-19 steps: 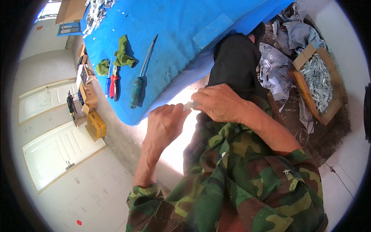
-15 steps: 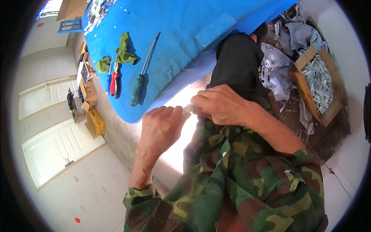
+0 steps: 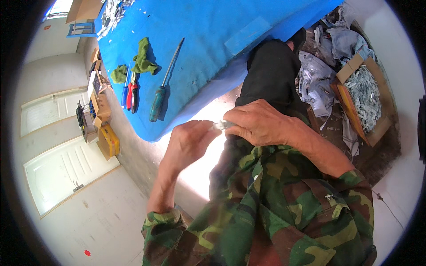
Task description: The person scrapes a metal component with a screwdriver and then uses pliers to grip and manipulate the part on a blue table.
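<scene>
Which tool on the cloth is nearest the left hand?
The teal-handled screwdriver; the pliers and blue-handled tool lie farther from the left hand.

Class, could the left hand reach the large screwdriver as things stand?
Probably yes, after releasing the small pale piece: the large screwdriver lies uncovered on the blue cloth, its handle toward the left hand.
</scene>
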### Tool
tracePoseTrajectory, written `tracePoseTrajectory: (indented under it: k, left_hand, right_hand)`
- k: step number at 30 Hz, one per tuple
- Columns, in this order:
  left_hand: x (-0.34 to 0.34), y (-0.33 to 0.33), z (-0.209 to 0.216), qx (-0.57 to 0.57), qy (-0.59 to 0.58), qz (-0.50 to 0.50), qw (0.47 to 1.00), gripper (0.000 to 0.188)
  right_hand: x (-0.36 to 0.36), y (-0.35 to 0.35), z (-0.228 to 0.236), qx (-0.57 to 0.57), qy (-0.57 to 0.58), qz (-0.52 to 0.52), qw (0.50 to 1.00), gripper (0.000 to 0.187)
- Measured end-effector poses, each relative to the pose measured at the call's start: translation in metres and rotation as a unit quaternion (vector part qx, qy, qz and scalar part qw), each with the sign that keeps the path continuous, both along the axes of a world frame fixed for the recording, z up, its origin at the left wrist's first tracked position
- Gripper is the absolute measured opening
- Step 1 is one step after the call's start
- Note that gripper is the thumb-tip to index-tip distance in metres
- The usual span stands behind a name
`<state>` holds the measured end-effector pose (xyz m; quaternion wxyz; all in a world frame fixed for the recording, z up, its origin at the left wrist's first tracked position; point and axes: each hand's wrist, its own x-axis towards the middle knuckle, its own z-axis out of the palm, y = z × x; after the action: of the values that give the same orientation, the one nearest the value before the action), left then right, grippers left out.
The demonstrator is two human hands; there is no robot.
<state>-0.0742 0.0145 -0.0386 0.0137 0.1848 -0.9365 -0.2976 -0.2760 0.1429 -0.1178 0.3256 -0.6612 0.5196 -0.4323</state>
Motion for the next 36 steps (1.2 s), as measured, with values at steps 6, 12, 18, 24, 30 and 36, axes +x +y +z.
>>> tracePoseTrajectory:
  k: [6,12,18,24,30,36]
  left_hand:
    - [-0.010,-0.002,0.011,0.071,0.001,0.016,0.997,0.020]
    - [-0.015,0.004,0.011,-0.001,-0.084,-0.040,0.996,0.027]
    - [-0.014,-0.003,0.010,0.169,-0.095,0.040,0.980,0.027]
    - [-0.013,0.006,0.019,0.086,-0.115,0.017,0.989,0.023]
    - [-0.013,0.005,0.016,0.117,-0.102,0.031,0.987,0.014]
    - [-0.009,0.010,0.016,0.025,-0.028,0.010,0.999,0.015]
  right_hand:
    - [-0.001,0.010,0.003,-0.021,-0.071,-0.025,0.997,0.022]
    - [-0.005,0.016,-0.008,0.048,-0.019,0.005,0.999,0.021]
    - [-0.002,0.015,-0.004,0.052,-0.086,-0.001,0.995,0.022]
    - [-0.003,0.018,-0.002,0.074,-0.055,0.023,0.995,0.023]
    - [-0.006,0.018,0.005,0.096,-0.098,0.032,0.990,0.021]
    - [0.000,0.017,0.010,0.025,-0.017,-0.033,0.999,0.021]
